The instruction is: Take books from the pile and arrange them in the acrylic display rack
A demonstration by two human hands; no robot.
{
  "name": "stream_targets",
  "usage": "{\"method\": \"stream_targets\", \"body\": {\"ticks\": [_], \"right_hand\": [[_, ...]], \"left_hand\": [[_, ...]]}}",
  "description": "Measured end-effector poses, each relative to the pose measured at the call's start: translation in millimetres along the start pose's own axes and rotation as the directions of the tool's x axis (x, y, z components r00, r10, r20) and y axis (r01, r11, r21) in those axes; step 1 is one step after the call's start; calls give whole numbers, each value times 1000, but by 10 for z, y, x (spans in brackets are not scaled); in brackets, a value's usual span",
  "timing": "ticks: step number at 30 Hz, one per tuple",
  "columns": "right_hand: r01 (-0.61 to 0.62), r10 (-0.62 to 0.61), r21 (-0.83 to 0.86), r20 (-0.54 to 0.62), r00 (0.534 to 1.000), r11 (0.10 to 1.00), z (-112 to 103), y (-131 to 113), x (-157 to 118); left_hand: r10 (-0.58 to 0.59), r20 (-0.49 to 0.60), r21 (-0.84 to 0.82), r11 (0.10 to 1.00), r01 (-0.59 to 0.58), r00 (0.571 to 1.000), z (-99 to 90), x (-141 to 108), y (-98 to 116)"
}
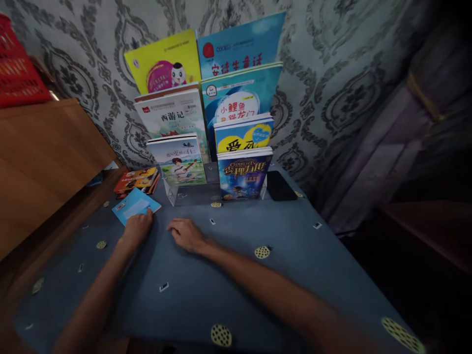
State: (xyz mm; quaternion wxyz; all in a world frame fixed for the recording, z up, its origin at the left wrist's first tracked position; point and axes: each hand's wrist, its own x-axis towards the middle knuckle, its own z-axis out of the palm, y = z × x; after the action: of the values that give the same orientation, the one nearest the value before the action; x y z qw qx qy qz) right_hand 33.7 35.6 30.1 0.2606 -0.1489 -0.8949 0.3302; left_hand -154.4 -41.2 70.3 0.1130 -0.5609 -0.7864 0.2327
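A light-blue book (pixel 134 202) lies at a slant on the left of the table, its cover carrying a paler panel. My left hand (pixel 138 227) is closed at the book's near edge, with the thumb side near its right corner; the fingertips are partly hidden. To the right, my right hand (pixel 186 235) rests low over the tabletop with its fingers curled in and nothing visible in them. It is apart from the blue book. Just behind that one sits a small pile of orange-covered books (pixel 137 180).
Clear stepped stands hold upright books in two columns, among them a guitar-player cover (pixel 182 164) and a dark-blue book (pixel 243 177). Right of them lies a flat black object (pixel 280 186). A wooden cabinet (pixel 47 157) bearing a red basket (pixel 20 73) borders the grey-blue table (pixel 236 295).
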Motion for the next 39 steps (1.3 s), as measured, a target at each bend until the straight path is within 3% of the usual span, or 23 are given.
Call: {"method": "stream_targets", "body": {"ticks": [11,16,20,23,25,27,30,32,36,39], "right_hand": [[-55,57,57,-47,997,997,-112,-4,-312],[-99,124,125,-206,971,987,-187,22,-438],[-139,189,189,-277,942,972,-288,94,-537],[-173,233,222,-281,931,960,-436,164,-692],[-187,246,225,-275,929,956,-571,209,-852],[-190,249,227,-268,931,955,-718,251,-1042],[-201,261,230,-270,927,952,-922,306,-1326],[-219,275,215,-284,918,952,-1034,341,-1482],[-245,300,199,-330,895,949,-1230,417,-1678],[-267,315,174,-373,873,948,-1355,490,-1736]], "left_hand": [[73,35,-20,997,-72,997,-231,-505,501],[147,-17,-18,989,-148,989,-609,-843,959],[215,22,-107,972,-211,976,-1004,-1144,1420],[304,-53,-234,922,-308,951,-1088,-1275,1547],[297,-111,-367,875,-317,948,-994,-1275,1419],[149,-215,-515,823,-242,965,-812,-1206,1139],[-202,-298,-519,855,19,933,-480,-1035,620],[-304,-277,-470,870,148,912,-270,-934,343],[-370,-68,-539,795,278,926,73,-821,107],[-343,-95,-590,776,225,935,229,-780,80]]}}
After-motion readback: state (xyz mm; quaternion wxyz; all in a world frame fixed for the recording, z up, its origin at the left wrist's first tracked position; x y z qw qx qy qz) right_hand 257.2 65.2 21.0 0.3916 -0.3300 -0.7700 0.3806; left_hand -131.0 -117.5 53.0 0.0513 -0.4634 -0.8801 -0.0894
